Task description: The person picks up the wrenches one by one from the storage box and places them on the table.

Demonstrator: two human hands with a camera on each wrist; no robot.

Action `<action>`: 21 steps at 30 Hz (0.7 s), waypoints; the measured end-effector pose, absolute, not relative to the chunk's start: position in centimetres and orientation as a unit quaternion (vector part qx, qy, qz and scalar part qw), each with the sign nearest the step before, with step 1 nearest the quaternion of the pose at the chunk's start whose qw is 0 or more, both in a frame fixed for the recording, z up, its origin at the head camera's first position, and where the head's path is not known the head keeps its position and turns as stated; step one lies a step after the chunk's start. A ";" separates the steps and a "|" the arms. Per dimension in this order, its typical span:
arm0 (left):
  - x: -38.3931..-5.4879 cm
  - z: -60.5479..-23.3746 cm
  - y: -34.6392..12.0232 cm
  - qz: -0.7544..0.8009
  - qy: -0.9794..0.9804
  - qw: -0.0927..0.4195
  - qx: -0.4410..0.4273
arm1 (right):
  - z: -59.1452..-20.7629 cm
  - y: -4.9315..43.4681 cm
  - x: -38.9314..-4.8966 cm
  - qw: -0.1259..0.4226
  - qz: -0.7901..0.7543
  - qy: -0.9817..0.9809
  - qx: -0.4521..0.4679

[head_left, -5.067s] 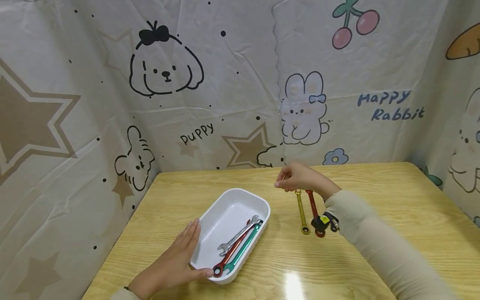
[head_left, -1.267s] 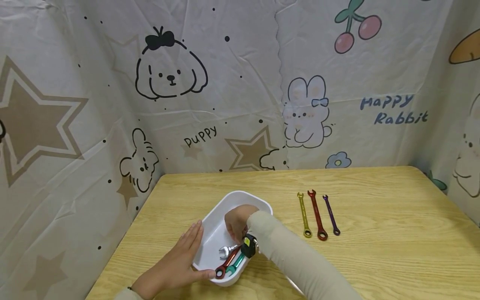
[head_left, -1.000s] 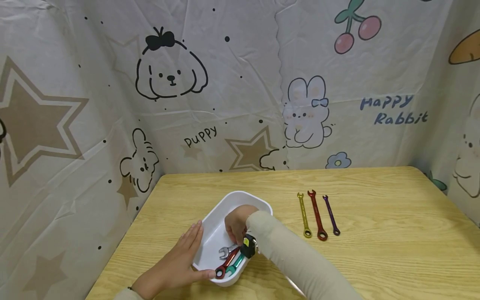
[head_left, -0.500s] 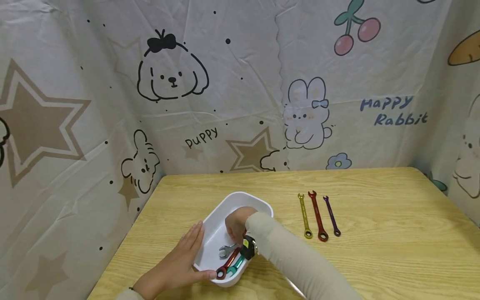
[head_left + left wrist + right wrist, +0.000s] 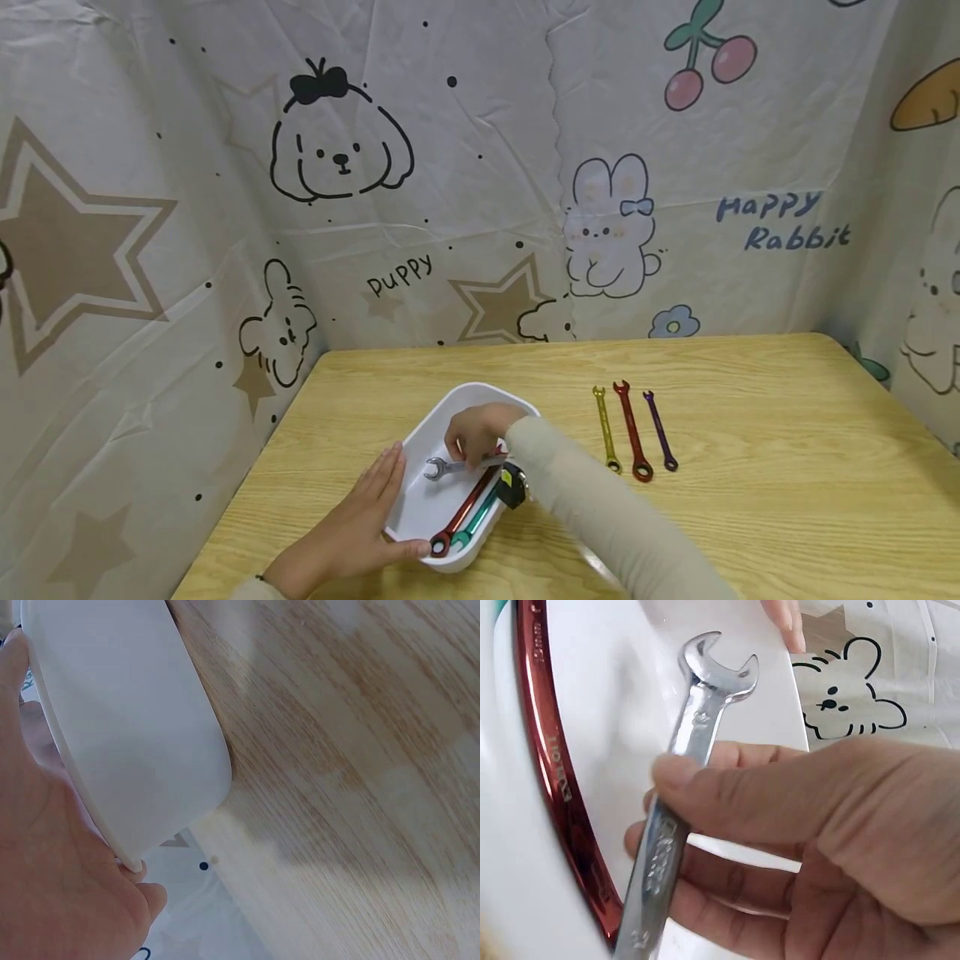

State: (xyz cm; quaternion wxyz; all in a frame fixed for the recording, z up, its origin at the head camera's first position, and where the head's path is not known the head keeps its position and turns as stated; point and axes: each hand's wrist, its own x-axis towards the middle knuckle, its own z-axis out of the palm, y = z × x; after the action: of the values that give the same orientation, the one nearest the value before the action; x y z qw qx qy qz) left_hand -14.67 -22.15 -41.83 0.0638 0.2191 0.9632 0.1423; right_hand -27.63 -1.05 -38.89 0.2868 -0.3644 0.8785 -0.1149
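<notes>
My right hand (image 5: pixel 476 433) pinches a silver open-ended wrench (image 5: pixel 664 840) between thumb and fingers, over the inside of a white plastic box (image 5: pixel 427 442). Close to the right wrist camera, the wrench's open jaw end points away from the palm. Below it in the box lie a red ratchet wrench (image 5: pixel 459 515) and a green wrench (image 5: pixel 477 518), their upper ends partly covered by the right wrist. My left hand (image 5: pixel 352 521) rests against the box's left and near rim, fingers straight and thumb spread at the near corner.
To the right of the box, a yellow wrench (image 5: pixel 606 429), a red wrench (image 5: pixel 633 429) and a purple wrench (image 5: pixel 661 429) lie side by side on the wooden table (image 5: pixel 750 433). A printed cloth (image 5: pixel 480 167) hangs behind the table.
Purple wrench laid beside the yellow and red ones since the oldest frame. Right hand reached into the box, then raised the silver wrench off the red and green ones. Left hand stays put.
</notes>
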 end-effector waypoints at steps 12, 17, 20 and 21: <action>-14.8 -41.8 -22.1 0.131 0.966 0.063 0.215 | -37.7 -0.1 -28.4 0.235 -0.171 0.860 -0.420; -14.8 -41.9 -22.1 0.131 0.966 0.071 0.209 | -37.1 0.3 -28.4 0.224 -0.188 0.852 -0.435; -14.8 -42.0 -22.1 0.134 0.966 0.072 0.210 | -36.8 0.6 -28.3 0.220 -0.200 0.849 -0.436; -14.9 -42.0 -22.1 0.134 0.966 0.072 0.210 | -36.8 0.7 -28.3 0.217 -0.204 0.848 -0.439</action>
State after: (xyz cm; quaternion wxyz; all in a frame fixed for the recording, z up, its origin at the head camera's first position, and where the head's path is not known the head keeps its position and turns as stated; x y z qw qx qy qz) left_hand -14.85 -22.12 -42.00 0.0724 0.2102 0.9657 0.1342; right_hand -28.32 0.66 -36.76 0.2166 -0.4392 0.8478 -0.2035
